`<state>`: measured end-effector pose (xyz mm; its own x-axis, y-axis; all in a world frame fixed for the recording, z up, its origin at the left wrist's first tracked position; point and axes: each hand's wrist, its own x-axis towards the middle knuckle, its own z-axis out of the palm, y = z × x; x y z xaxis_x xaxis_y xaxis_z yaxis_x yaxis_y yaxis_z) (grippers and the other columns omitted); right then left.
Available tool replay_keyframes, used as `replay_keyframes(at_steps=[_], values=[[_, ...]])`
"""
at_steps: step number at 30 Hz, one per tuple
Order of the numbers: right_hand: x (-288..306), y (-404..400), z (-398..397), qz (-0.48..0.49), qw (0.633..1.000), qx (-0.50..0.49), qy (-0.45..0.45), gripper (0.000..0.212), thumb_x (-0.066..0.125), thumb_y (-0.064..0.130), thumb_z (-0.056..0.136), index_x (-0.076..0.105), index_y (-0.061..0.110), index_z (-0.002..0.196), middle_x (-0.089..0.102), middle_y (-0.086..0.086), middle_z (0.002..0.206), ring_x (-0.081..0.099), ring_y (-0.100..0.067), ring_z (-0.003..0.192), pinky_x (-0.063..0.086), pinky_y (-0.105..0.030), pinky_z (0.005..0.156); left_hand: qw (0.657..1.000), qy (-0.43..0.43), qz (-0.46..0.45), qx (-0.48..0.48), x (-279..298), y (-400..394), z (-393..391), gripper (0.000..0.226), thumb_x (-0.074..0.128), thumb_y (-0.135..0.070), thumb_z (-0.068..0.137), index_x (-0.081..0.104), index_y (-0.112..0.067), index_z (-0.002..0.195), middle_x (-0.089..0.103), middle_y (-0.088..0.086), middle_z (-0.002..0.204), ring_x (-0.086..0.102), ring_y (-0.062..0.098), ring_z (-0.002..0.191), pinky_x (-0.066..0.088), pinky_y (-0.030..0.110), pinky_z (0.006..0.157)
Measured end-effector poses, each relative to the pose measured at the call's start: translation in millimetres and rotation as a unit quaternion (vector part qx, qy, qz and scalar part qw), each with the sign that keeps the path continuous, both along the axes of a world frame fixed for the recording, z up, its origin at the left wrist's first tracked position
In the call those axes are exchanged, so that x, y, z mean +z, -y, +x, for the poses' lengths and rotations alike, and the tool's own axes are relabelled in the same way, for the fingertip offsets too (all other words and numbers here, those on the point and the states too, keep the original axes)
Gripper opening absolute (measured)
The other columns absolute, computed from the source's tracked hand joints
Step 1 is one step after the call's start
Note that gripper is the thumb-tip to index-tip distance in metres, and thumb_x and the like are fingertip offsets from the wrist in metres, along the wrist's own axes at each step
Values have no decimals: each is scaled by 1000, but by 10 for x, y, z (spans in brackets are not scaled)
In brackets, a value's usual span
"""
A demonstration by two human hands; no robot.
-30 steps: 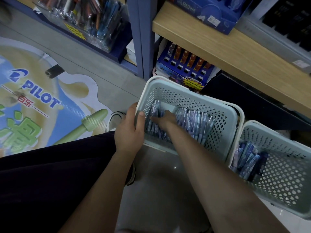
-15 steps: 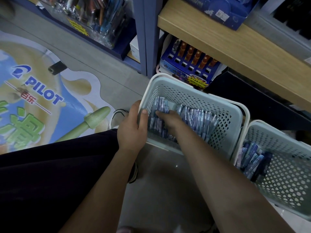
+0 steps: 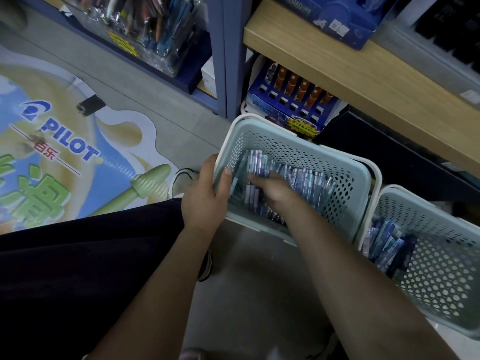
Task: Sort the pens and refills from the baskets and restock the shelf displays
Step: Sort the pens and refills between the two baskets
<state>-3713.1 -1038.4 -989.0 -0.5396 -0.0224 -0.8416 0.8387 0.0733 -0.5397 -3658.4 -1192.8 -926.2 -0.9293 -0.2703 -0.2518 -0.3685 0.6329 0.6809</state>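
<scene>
A pale green perforated basket stands on the floor below the shelf, filled with several clear-wrapped blue and purple pens. My left hand grips the basket's near left rim, thumb hooked over the edge. My right hand reaches down inside the basket among the pens, its fingers curled into the pile; whether it holds any pen is hidden. A second basket to the right holds a smaller bunch of packaged pens.
A wooden shelf overhangs the baskets. A blue display box with brown pens sits under it. A clear bin of assorted pens is at the upper left. A Pilot floor sticker covers the left floor. My dark-clothed leg is at the lower left.
My right hand has shifted a little to the left inside the basket, digging among the pens. My left hand keeps its grip on the rim.
</scene>
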Motion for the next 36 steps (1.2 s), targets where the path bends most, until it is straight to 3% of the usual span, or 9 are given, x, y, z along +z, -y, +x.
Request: replay_keyframes(at_steps=[5,8,12,15,18,24,29,32,36], values=[[315,-173,141,-22,999,-11,-46,13,69,17,93,65,8,102,72,-4,102,66,-13,93,51,-25,83,998,1,-54,-40,42,-6,-9,51,48,-46,101,44,-19,144,58,9,105,51,26,90,42,36,71],[591,-338,252,-42,995,-35,-88,20,69,18,92,67,5,107,74,-3,100,68,-8,92,48,-22,79,988,-56,-113,-89,17,-109,-12,65,48,-51,96,45,-5,143,55,19,132,54,37,117,47,49,93],[955,-577,440,-98,979,-126,-125,5,64,10,95,68,7,96,70,-12,93,66,-26,89,54,-37,86,974,-146,-59,-164,172,-491,24,63,52,-50,95,53,-3,137,52,20,139,50,36,129,43,49,105],[1145,-792,582,-149,965,-180,-120,13,59,10,97,68,1,101,68,-22,97,66,-32,86,55,-41,77,972,-22,124,-198,318,-793,123,69,57,-62,86,55,-18,139,60,6,135,58,22,122,48,40,102],[1295,-983,733,-179,958,-193,-111,30,59,10,98,63,-6,122,68,-23,116,68,-32,104,55,-45,95,935,105,268,-209,426,-1074,184,55,78,-42,83,51,-39,131,65,-12,124,62,9,115,48,32,100],[1433,-1295,1009,-201,960,-157,-111,33,58,15,99,60,-1,128,69,-16,121,68,-23,111,53,-34,98,916,135,299,-232,586,-1452,272,49,75,-31,89,52,-27,132,63,-6,126,60,15,119,51,32,93],[1366,-1454,1122,-202,964,-140,-103,35,71,37,87,63,10,108,47,-20,148,40,-30,142,31,-52,111,879,220,385,-173,548,-1542,240,94,75,-51,85,23,-25,159,27,-1,163,27,24,149,28,52,119],[1323,-1500,1119,-221,954,-179,-91,27,64,32,95,63,7,105,47,-19,149,36,-29,144,24,-57,119,861,249,415,-155,500,-1531,205,117,87,-69,59,34,-24,154,35,6,161,36,25,146,29,57,119],[1291,-1515,1114,-222,943,-227,-104,66,66,33,91,45,-3,142,52,-15,146,43,-25,140,27,-46,120,848,250,460,-85,487,-1551,183,49,75,-26,90,57,-5,132,59,27,133,57,41,125,41,64,108]])
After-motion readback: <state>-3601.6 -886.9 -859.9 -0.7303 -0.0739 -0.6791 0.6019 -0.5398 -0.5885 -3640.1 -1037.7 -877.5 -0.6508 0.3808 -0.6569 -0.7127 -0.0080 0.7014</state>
